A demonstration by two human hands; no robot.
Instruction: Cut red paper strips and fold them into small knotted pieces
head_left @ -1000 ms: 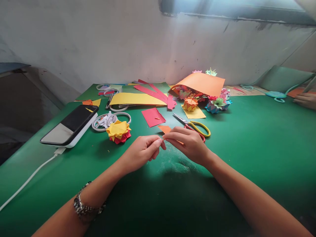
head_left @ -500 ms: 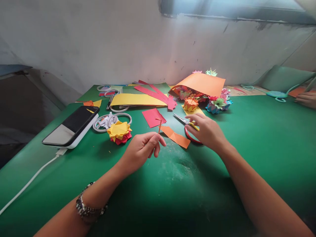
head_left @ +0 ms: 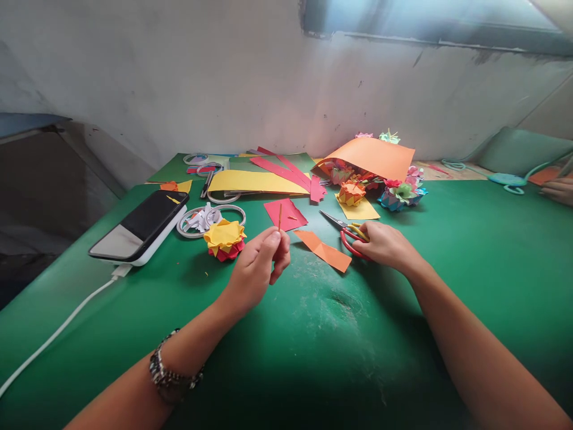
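My left hand (head_left: pixel 262 263) is closed, pinching a thin orange paper strip (head_left: pixel 280 217) that points upward between thumb and finger. Over at the right, my right hand (head_left: pixel 388 243) has its fingers closed on the scissors (head_left: pixel 350 232), which have red and yellow handles and blades pointing away to the left. Between the hands lies a creased orange paper piece (head_left: pixel 326 252). Behind it is a red paper square (head_left: pixel 282 209) with a small orange scrap on it. A yellow and red folded paper flower (head_left: pixel 224 237) sits just left of my left hand.
At the left are a phone (head_left: pixel 143 224) on a white block with a cable (head_left: pixel 67 328), and tape rolls (head_left: pixel 190 232). Yellow paper (head_left: pixel 255 182) and red strips (head_left: pixel 286 172) lie farther back. Paper flowers (head_left: pixel 403 194) stand beneath an orange sheet (head_left: pixel 371 156). Another person's hand (head_left: pixel 559 190) shows far right.
My right hand has closed on the scissors' handles. The orange strip in my left hand looks shorter, and a small orange scrap now lies on the red square. The view has shifted slightly.
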